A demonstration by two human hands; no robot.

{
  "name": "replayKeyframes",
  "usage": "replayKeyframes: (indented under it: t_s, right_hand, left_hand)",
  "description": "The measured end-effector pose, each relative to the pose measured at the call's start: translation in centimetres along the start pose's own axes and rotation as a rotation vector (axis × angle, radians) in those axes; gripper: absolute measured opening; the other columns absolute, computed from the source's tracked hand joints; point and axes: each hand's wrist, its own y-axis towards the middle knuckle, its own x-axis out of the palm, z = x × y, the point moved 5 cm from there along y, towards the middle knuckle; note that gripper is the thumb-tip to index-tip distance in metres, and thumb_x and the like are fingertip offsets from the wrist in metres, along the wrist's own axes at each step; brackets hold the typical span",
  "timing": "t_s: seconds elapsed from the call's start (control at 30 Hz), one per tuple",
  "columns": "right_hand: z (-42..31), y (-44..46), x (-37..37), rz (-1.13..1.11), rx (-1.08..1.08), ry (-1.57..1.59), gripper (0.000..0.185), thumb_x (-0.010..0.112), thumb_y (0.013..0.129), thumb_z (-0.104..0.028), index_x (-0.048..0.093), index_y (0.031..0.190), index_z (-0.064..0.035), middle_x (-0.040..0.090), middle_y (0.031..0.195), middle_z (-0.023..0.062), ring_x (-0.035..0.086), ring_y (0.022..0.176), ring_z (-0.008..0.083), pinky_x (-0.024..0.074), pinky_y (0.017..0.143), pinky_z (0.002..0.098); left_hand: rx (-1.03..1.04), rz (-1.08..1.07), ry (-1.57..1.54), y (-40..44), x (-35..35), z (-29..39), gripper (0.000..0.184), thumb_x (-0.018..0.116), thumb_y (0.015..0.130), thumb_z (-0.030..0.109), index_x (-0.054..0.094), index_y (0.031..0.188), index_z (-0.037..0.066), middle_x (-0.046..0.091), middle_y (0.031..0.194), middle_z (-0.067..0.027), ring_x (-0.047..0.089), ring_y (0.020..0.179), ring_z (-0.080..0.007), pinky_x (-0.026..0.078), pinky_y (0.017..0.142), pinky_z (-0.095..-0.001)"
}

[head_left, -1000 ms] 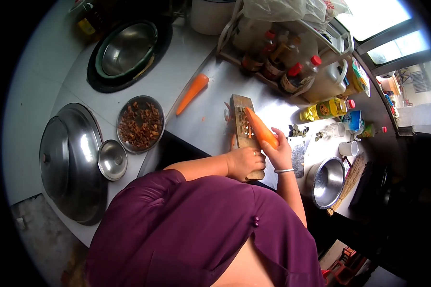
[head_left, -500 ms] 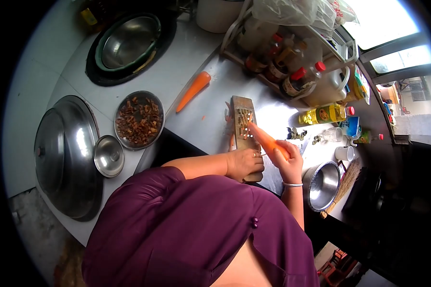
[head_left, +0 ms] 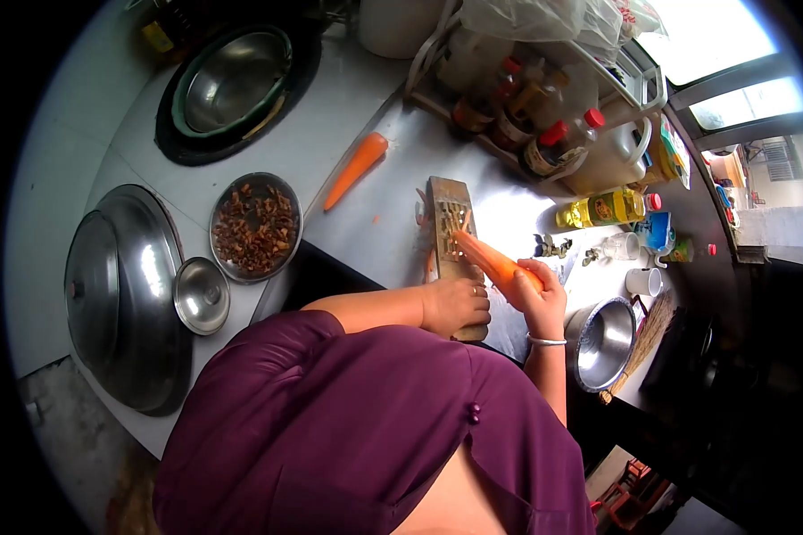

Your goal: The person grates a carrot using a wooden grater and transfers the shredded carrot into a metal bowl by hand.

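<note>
My left hand [head_left: 456,308] is closed around the near end of a wooden grater [head_left: 451,201] with a slotted metal face. In my right hand [head_left: 539,292], wearing a bracelet at the wrist, is a large peeled carrot [head_left: 491,259]. Its far tip meets the grater's slotted face, where a few orange shreds cling. Some carrot shreds [head_left: 430,265] show along the grater's left edge, partly hidden under it. Farther off on the metal worktop [head_left: 335,245] lies a second whole carrot [head_left: 357,169].
At left are a plate of brown chopped pieces [head_left: 257,227], a small metal lid [head_left: 202,295] and a large domed lid [head_left: 120,294]. A rack of bottles [head_left: 517,111] stands beyond the worktop. To the right are an oil bottle [head_left: 602,209], a white cup [head_left: 643,282] and a steel basin [head_left: 602,346].
The carrot in my right hand has slid slightly left along the grater's face. My left hand keeps its hold on the grater, and the whole view has shifted a little.
</note>
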Motion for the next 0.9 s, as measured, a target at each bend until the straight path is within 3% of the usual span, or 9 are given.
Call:
replayKeyframes:
  t_s: [0.13,0.2,0.27,0.4,0.47,0.63,0.73,0.8,0.9]
  right_hand:
    - [-1.8,-0.1,-1.4,0.221,-0.174,-0.407,0.021,0.070,0.082,-0.016,0.070,0.101,-0.0074,0.062,0.094,0.0130,0.063,0.084,0.0248,0.0507,0.078,0.0324]
    - [-0.3,0.1,-1.9,0.153,-0.063,-0.057,0.021,0.069,0.083,-0.016,0.070,0.102,-0.0067,0.062,0.094,0.0107,0.063,0.086,0.0219,0.0497,0.079,0.0308]
    - [1.0,-0.4,-1.7,0.042,-0.026,0.095,0.020,0.069,0.083,-0.016,0.070,0.101,-0.0059,0.064,0.094,0.0105,0.062,0.086,0.0201,0.0489,0.080,0.0300]
    - [0.5,-1.1,-0.6,-0.042,0.036,0.034,0.018,0.067,0.085,-0.014,0.070,0.098,-0.0018,0.066,0.094,0.0107,0.063,0.087,0.0190,0.0484,0.081,0.0295]
    - [1.5,-0.5,-1.0,0.095,-0.004,0.033,0.017,0.065,0.086,-0.013,0.069,0.097,-0.0010,0.066,0.093,0.0112,0.063,0.087,0.0195,0.0487,0.081,0.0302]
    - [0.3,-0.9,-1.6,0.293,-0.164,-0.141,0.016,0.063,0.090,-0.014,0.068,0.097,-0.0014,0.066,0.092,0.0114,0.063,0.086,0.0211,0.0489,0.081,0.0316]
    - [0.8,-0.7,-2.6,0.370,-0.163,-0.093,0.017,0.061,0.092,-0.015,0.066,0.100,-0.0004,0.065,0.090,0.0090,0.062,0.086,0.0193,0.0489,0.080,0.0316]
    - [2.4,-0.1,-3.2,0.225,0.123,0.258,0.019,0.059,0.096,-0.020,0.066,0.099,-0.0029,0.060,0.085,-0.0004,0.054,0.077,0.0075,0.0461,0.071,0.0232]
    - [2.4,-0.5,-2.7,0.116,0.240,0.386,0.019,0.062,0.095,-0.022,0.066,0.098,-0.0042,0.060,0.084,-0.0013,0.052,0.074,0.0057,0.0448,0.068,0.0209]
  left_hand:
    - [0.021,-0.009,-0.018,0.3,0.1,0.0,0.038,0.067,0.062,0.033,0.063,0.092,0.010,0.062,0.095,-0.0079,0.058,0.097,-0.0273,0.047,0.087,-0.0385]
    - [0.027,0.002,-0.019,0.3,0.1,-0.1,0.037,0.067,0.062,0.033,0.063,0.091,0.010,0.061,0.095,-0.0079,0.058,0.096,-0.0274,0.047,0.087,-0.0384]
    - [-0.023,-0.059,-0.015,0.3,0.1,0.1,0.037,0.067,0.062,0.033,0.063,0.092,0.010,0.062,0.095,-0.0075,0.059,0.097,-0.0270,0.046,0.088,-0.0381]
    - [-0.036,0.004,-0.006,0.3,-0.3,0.5,0.040,0.068,0.062,0.034,0.063,0.093,0.010,0.062,0.095,-0.0073,0.059,0.098,-0.0268,0.045,0.089,-0.0382]
    - [-0.056,-0.068,-0.011,0.4,-0.3,0.4,0.046,0.072,0.060,0.030,0.065,0.100,0.009,0.064,0.099,-0.0088,0.059,0.099,-0.0283,0.046,0.088,-0.0394]
    - [-0.014,-0.028,-0.017,0.4,0.4,0.4,0.045,0.071,0.059,0.029,0.064,0.098,0.008,0.064,0.098,-0.0088,0.060,0.098,-0.0282,0.046,0.088,-0.0383]
    - [-0.003,-0.041,-0.023,0.3,0.2,0.6,0.044,0.070,0.058,0.027,0.064,0.097,0.008,0.064,0.098,-0.0090,0.060,0.098,-0.0284,0.047,0.089,-0.0383]
    - [0.001,-0.042,-0.028,0.3,0.1,0.6,0.044,0.070,0.058,0.027,0.064,0.097,0.008,0.064,0.097,-0.0090,0.060,0.098,-0.0284,0.047,0.090,-0.0384]
    - [-0.009,-0.048,-0.024,0.2,0.4,0.6,0.044,0.070,0.058,0.027,0.064,0.098,0.008,0.064,0.097,-0.0088,0.060,0.098,-0.0284,0.047,0.090,-0.0386]
